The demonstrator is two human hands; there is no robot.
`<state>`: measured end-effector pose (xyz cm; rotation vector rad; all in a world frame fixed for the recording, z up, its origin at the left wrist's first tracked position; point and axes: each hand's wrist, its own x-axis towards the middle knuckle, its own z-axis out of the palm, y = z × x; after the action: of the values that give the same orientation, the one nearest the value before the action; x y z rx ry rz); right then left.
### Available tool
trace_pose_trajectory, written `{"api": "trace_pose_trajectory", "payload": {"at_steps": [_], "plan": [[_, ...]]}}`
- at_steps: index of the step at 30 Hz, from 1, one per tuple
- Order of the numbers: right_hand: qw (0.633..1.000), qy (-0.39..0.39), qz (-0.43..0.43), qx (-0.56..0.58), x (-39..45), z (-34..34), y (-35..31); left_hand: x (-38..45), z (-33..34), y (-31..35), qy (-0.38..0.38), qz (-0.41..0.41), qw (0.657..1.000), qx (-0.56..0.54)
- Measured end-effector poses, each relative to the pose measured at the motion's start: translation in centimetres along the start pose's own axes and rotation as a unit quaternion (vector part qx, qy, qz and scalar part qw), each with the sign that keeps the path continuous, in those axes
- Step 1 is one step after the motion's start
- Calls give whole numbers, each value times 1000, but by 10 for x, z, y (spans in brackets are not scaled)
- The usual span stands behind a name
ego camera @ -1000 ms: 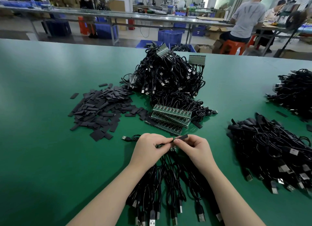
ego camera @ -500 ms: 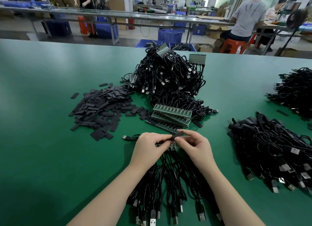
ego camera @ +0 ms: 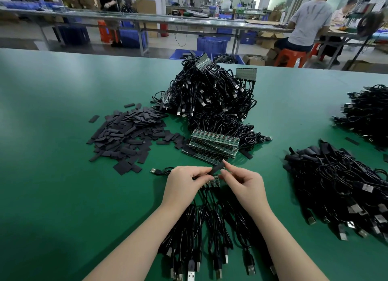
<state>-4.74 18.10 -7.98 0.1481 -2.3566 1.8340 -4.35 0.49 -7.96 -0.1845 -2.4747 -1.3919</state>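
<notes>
Black heat-shrink work at a green table (ego camera: 63, 175): pinches a short black sleeve (ego camera: 217, 167) between the fingertips of left hand (ego camera: 184, 184) and right hand (ego camera: 245, 186), both grasping it, just above a small green board strip (ego camera: 213, 183), a little toward 6 o'clock of frame centre. Fans the strip's black cables (ego camera: 210, 228) out toward 6 o'clock.

Judged from here: could crumple the flat sleeve against the board edge if pushed on askew; could snag a soldered lead and strain the joint if tugged; could drag the strip off line, with neither hand seen pinning it firmly. Could also knock into the stacked board panels (ego camera: 212, 143) at 12 o'clock, just beyond the fingertips.

Leaves the loose sleeve pile (ego camera: 126, 133) at 10 o'clock, the tangled cable heap (ego camera: 210, 100) farther back at 12 o'clock and the sleeved bundle (ego camera: 336, 186) at 3 o'clock, all apart from the hands.

Shows no readable brand, label or writing; board markings too small to tell.
</notes>
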Motion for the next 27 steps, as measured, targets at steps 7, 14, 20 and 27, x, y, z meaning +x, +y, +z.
{"api": "trace_pose_trajectory", "payload": {"at_steps": [7, 14, 20, 27], "plan": [[1000, -17, 23, 10, 3, 1, 0, 0, 0, -1, 9, 12, 1000, -12], [998, -62, -10, 16, 5, -1, -2, 0, 1, 0, -24, 16, 999, -24], [994, 9, 5, 106, 7, -6, 4, 3, 1, 0, -2, 48, 998, 40], [997, -74, -25, 13, 5, -1, -1, 3, 0, 0, -14, 65, 998, 21]]}}
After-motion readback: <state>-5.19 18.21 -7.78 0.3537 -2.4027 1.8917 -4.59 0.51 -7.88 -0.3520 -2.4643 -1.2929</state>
